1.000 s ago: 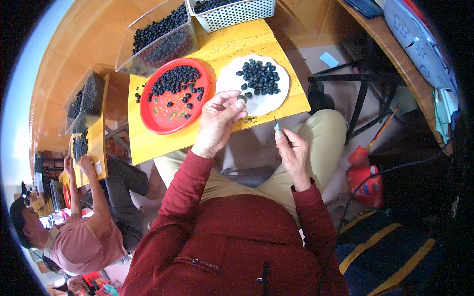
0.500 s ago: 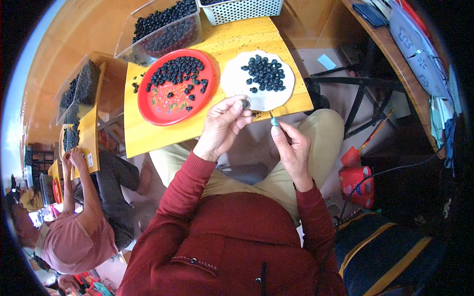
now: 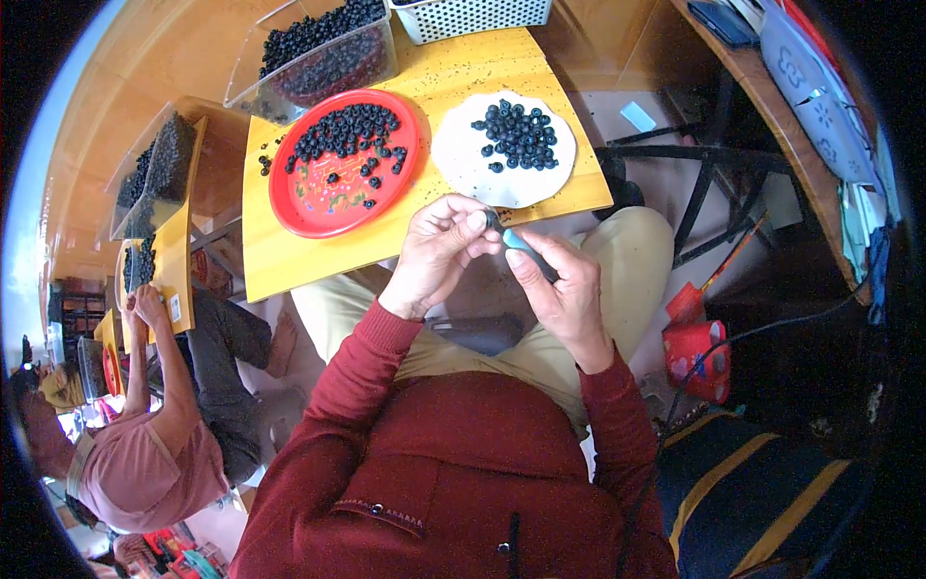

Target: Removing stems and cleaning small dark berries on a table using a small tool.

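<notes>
Between the thumb and fingers of my left hand (image 3: 434, 253) is a small round black piece (image 3: 493, 220). My right hand (image 3: 564, 294) grips a slim tool with a teal and dark handle (image 3: 526, 247). Its front end meets the black piece; the tip itself is hidden. Both hands hover just off the near edge of the yellow wooden table (image 3: 289, 272). A red tray (image 3: 316, 230) on the left holds many similar black pieces, some with a hole in the middle. On the right, a scalloped white plate (image 3: 457, 162) carries a smaller heap of them.
Behind the tray stands a clear plastic bin (image 3: 241, 95) full of black pieces, beside a white perforated basket (image 3: 473, 21). Dark crumbs dot the tabletop. To the left, another person (image 3: 149, 468) handles black pieces at a second table. A red bucket (image 3: 696, 362) stands on the right.
My right hand has brought the tool up and left against the black piece; its pointed tip showed before. My left hand has shifted slightly right.
</notes>
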Available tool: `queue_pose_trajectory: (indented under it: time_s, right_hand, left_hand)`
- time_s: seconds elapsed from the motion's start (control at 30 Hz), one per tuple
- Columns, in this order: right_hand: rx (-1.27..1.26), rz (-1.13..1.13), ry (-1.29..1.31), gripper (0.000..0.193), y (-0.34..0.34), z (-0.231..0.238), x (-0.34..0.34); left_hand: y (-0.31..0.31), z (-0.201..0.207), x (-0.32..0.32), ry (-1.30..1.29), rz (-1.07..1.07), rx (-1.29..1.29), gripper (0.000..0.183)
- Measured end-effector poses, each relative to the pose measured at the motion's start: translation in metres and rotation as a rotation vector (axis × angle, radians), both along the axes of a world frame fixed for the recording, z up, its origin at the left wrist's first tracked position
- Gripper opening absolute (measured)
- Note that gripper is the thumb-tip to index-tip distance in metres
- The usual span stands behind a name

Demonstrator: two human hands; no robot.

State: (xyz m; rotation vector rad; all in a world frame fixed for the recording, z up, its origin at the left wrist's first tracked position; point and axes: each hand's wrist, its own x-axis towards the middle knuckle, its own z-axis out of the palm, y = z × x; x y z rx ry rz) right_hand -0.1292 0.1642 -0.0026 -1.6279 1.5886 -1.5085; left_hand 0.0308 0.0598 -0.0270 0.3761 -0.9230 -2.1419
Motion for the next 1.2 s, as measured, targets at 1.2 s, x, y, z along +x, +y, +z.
queue_pose_trajectory:
  time_s: [1.2]
  right_hand:
    - [0.122, 0.018, -0.259, 0.031, 0.019, -0.012, -0.029]
  left_hand:
    - [0.007, 0.015, 0.014, -0.132, 0.113, -0.144, 0.013]
